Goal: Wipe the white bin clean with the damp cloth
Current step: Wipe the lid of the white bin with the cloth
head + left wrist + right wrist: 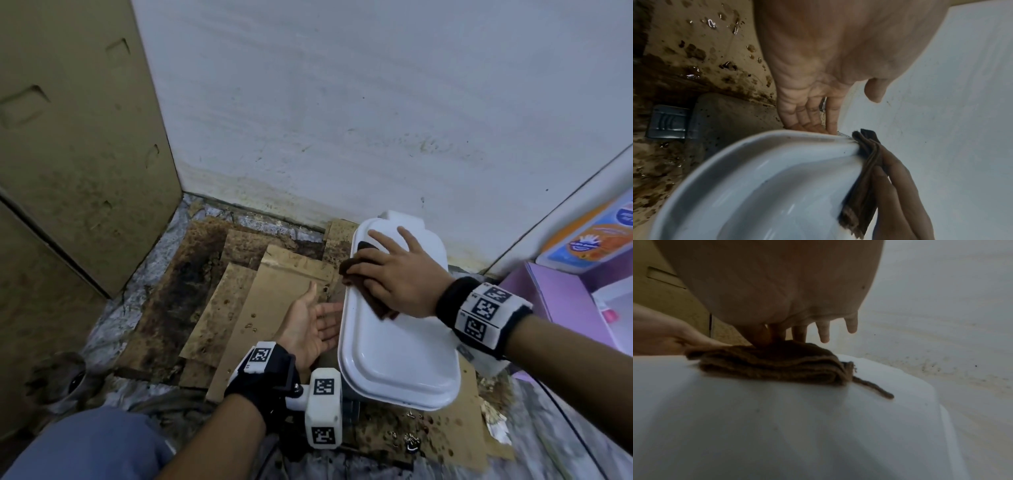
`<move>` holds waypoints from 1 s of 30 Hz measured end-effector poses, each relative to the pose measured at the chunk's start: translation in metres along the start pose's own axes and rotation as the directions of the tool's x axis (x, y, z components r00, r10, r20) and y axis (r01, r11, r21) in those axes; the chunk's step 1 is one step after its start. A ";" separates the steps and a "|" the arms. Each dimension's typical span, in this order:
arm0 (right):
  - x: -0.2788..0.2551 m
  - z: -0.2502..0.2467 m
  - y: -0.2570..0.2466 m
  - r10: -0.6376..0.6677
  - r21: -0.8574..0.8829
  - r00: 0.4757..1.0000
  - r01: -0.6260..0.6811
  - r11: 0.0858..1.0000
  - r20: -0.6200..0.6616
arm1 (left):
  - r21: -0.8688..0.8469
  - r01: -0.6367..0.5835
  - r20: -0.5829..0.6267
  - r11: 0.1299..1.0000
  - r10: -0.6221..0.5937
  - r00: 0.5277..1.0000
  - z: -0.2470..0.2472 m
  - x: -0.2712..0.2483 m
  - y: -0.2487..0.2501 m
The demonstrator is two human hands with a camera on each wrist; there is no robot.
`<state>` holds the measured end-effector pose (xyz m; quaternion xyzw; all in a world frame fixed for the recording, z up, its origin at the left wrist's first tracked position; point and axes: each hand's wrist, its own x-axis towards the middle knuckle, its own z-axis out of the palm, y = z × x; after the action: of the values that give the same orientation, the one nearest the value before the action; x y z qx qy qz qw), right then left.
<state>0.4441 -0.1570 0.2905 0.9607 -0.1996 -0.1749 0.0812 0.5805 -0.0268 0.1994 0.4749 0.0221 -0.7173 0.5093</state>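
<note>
The white bin (397, 346) stands on the floor near the wall, its smooth lid facing up. My right hand (394, 270) lies flat, fingers spread, on the folded brown cloth (347, 273) and presses it on the lid's far left edge. In the right wrist view the cloth (777, 366) lies bunched on the bin (797, 418), a loose thread trailing right. My left hand (308, 325) is open, palm up, with its straight fingers against the bin's left side below the rim. The left wrist view shows the left hand (818, 81) reaching under the rim (766, 134) beside the cloth (865, 162).
Stained, wet cardboard sheets (257, 291) cover the floor left of the bin. A tall cardboard box (68, 137) stands at the left and a spotted white wall (342, 102) behind. A purple shelf with an orange pack (582, 246) is close on the right. My knee (85, 445) is bottom left.
</note>
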 end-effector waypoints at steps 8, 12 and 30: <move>-0.061 0.024 -0.061 -0.176 0.186 0.980 0.191 0.964 -0.097 | 0.022 -0.041 -0.025 0.999 0.041 0.999 -0.002 0.002 0.003; -0.090 0.047 -0.077 -0.248 0.142 0.953 0.273 0.951 -0.173 | 0.097 -0.074 -0.015 0.993 0.076 0.997 0.001 -0.005 0.001; -0.163 0.114 -0.076 0.719 0.913 0.650 -0.092 0.397 -0.247 | 0.592 -0.519 -0.009 0.616 0.649 0.761 0.040 -0.054 -0.037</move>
<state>0.2895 -0.0306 0.2169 0.7831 -0.4645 0.2955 -0.2894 0.5279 0.0087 0.2424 0.6592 -0.2876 -0.4265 0.5485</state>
